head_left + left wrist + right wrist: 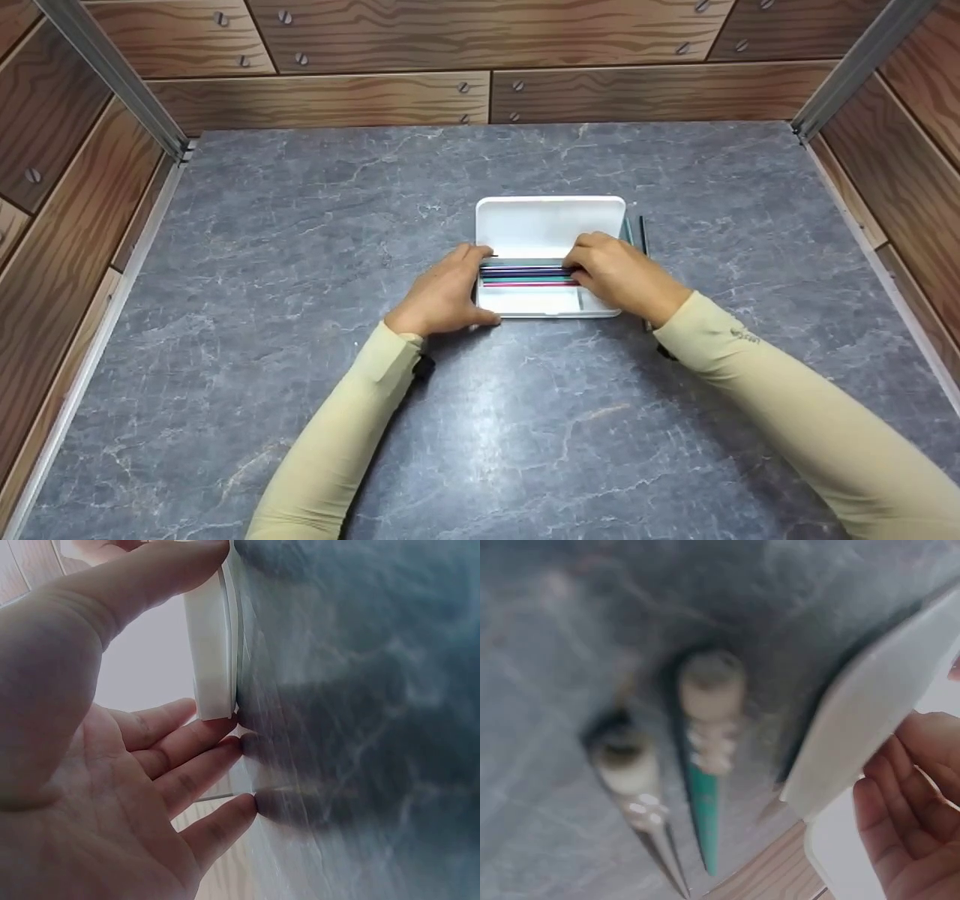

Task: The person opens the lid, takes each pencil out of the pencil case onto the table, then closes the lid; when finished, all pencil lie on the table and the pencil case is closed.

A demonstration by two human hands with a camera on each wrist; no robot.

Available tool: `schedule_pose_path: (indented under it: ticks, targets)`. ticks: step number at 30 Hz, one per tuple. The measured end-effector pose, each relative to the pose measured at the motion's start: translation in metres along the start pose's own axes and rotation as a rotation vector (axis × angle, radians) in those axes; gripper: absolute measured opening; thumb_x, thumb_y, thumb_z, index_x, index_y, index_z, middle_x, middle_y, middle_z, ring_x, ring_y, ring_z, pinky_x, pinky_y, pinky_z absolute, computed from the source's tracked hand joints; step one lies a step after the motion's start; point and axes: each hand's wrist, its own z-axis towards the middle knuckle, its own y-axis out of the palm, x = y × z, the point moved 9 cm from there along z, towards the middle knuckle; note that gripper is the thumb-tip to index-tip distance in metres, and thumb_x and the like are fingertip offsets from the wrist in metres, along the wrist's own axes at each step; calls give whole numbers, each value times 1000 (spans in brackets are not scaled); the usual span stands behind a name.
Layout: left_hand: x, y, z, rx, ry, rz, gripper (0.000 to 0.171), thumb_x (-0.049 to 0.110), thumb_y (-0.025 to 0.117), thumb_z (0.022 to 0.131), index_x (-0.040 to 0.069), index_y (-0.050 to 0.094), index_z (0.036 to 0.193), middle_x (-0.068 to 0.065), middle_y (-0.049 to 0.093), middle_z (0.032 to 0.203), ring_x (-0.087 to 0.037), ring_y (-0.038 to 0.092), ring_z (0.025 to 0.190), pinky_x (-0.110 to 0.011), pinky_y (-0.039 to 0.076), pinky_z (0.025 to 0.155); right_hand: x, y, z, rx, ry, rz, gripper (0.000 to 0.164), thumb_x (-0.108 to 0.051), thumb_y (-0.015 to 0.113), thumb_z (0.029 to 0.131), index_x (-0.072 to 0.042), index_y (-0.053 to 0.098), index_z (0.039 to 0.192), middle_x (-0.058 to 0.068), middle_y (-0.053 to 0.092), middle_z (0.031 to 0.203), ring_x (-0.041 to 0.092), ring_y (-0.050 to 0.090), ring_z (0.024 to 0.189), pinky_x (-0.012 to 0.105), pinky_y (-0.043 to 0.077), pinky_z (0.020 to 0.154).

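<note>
A white plastic case (525, 301) lies with its lid (525, 221) raised at the back. Several slim brushes (525, 277), with purple, teal and pink handles, lie lengthwise inside. At the case's left end, my left hand (444, 291) has its thumb at the front corner and its fingertips at the back; in the left wrist view the fingers are extended against the end wall (210, 652). My right hand (619, 271) reaches inside from the right, its curled fingers and thumb pinching the brushes' right ends, which are hidden beneath it.
Right of the case, a teal-handled brush (703, 814) and a dark-handled brush (643, 232) lie side by side on the grey marbled table (300, 225). Wood-patterned panels (375, 97) wall the back and both sides.
</note>
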Motion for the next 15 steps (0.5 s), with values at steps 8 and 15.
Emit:
schedule_pose_path:
  ticks: [8,15]
  targets:
    - [1,0,1,4,10,5,98,30,102,81,5,50,160,-15,61,150,-32,62,136,-50,51,122,1,0,4,-44,12,14,9,3,79,97,4,81,105,20,76,103,38,74,98,53,64,89]
    - [-1,0,1,4,9,13,98,30,102,80,4,50,160,-16,62,148,-32,63,134,-50,52,122,-3,1,1,-5,-8,-8,7,1,78,99,2,82,104,18,76,100,35,74,92,51,64,83]
